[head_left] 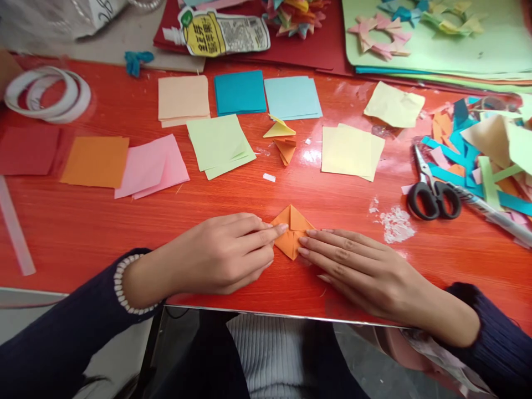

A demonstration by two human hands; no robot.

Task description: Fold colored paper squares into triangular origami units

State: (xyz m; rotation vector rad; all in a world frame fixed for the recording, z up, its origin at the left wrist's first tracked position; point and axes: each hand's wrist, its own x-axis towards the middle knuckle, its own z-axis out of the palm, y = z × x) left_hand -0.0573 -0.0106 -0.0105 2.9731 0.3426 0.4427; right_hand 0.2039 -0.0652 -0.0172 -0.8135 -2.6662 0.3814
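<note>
An orange folded paper (293, 244), creased into a diamond with triangular flaps meeting at the middle, lies flat on the red table. My left hand (224, 252) covers its left corner; the index fingertip presses on the centre, the other fingers are bent and the thumb is hidden. From the other side, my right hand (366, 271) lies flat with fingers stretched out, their tips touching the paper's right edge. Beyond the diamond sit a small folded yellow piece (279, 128) and a folded orange piece (286, 149).
Coloured square stacks spread around: orange (97, 160), pink (153, 166), green (220, 141), yellow (349, 151). Black-handled scissors (432, 191) rest at right beside paper scraps (465, 144). Tape rolls (78, 102) lie far left, and a drink pouch (226, 34) at the back.
</note>
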